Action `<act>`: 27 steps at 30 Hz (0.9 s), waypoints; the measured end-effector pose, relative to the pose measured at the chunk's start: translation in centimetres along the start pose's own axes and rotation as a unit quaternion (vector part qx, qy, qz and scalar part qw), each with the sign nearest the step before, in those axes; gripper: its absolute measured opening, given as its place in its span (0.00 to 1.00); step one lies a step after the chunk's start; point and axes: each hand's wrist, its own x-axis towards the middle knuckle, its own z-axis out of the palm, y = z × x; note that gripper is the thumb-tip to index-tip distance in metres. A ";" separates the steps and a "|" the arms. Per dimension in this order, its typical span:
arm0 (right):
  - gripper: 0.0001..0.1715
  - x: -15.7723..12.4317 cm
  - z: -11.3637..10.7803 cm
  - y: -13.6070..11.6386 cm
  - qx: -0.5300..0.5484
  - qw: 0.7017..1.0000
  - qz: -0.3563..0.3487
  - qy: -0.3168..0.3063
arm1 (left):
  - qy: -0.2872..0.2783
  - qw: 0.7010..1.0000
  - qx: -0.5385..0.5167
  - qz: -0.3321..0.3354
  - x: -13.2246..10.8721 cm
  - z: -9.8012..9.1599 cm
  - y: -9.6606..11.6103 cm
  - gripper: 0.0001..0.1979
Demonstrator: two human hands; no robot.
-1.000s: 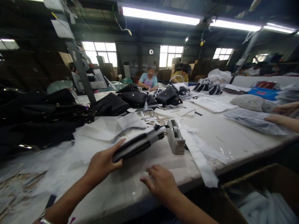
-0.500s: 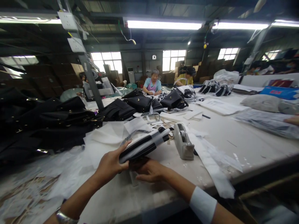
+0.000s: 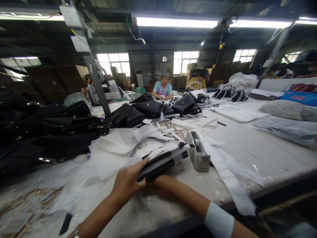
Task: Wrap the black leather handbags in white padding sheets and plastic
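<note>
A black handbag (image 3: 158,165) with white wrapping and a pale band round its far end is held tilted above the table (image 3: 138,215). My left hand (image 3: 128,177) is closed on its near left end, thumb below and fingers on top. My right hand (image 3: 164,181) reaches under the bag, where its fingers are hidden. A curved, wrapped handle (image 3: 146,140) shows behind the bag. Close to the bag's far end stands a grey tape dispenser (image 3: 199,153).
White sheets (image 3: 111,142) lie to the left, with black bags (image 3: 64,122) heaped beyond. Right of the dispenser, a white strip (image 3: 230,180) hangs over the table edge. A metal post (image 3: 96,84) rises at the left. Two people (image 3: 162,87) sit across the table.
Both my hands and the bag have shifted a little to the right, nearer the tape dispenser. My right hand is further under the bag. A hand at the right edge has left the view.
</note>
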 end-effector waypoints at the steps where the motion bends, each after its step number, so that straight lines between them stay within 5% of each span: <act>1: 0.30 -0.9 0.2 -0.4 -0.001 1.000 0.009 0.009 | 0.004 1.000 -0.002 0.006 -0.2 0.4 -0.1 0.36; 5: 0.29 -4.0 0.9 -3.0 -0.019 0.997 0.048 0.061 | 0.022 0.999 -0.011 0.033 -1.0 1.4 -0.4 0.35; 13: 0.16 -3.9 1.2 -3.5 -0.057 0.995 0.074 0.016 | 0.097 0.986 0.058 0.125 -2.8 4.8 -0.1 0.36; 17: 0.16 -6.1 -0.8 -5.3 -0.010 0.999 0.019 0.027 | 0.189 0.952 0.145 0.191 -4.6 7.1 -0.2 0.30; 19: 0.16 -5.8 -3.0 -5.5 0.001 0.996 0.030 0.085 | 0.228 0.933 0.183 0.211 -5.2 7.9 -0.2 0.25; 22: 0.15 -1.8 -6.5 -3.1 -0.057 0.979 0.089 0.172 | 0.249 0.922 0.203 0.215 -5.3 8.6 -0.3 0.23; 27: 0.18 9.1 -8.6 4.5 -0.142 0.972 0.185 0.021 | 0.262 0.917 0.196 0.226 -5.0 9.1 -1.1 0.22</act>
